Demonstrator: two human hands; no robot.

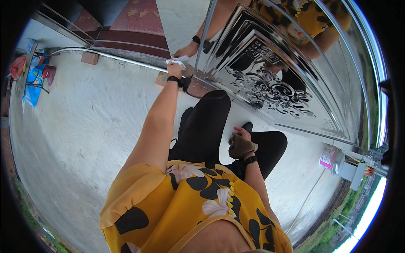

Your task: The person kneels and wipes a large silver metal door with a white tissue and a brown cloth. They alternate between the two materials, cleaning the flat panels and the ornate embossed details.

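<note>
My left hand [175, 70] is stretched forward, gripping a white cloth or tissue [176, 62]. It is at the lower left edge of a polished, mirror-like metal door [218, 76], whose surface reflects my arm and clothes. Raised scrollwork [272, 91] and nested frames decorate the door panel. My right hand [243, 142] rests near my right knee, away from the door. Brown fabric [241, 147] covers much of it, with some fingertips showing; whether it is a glove or a held cloth I cannot tell. Dark bands circle both wrists.
Bricks [90, 58] lie along the wall beside a white pipe [126, 60]. A chair [29, 68] with bags stands far left on the concrete floor [79, 110]. To the right is a pink-and-white bucket [327, 158], with a cable [305, 202] across the floor.
</note>
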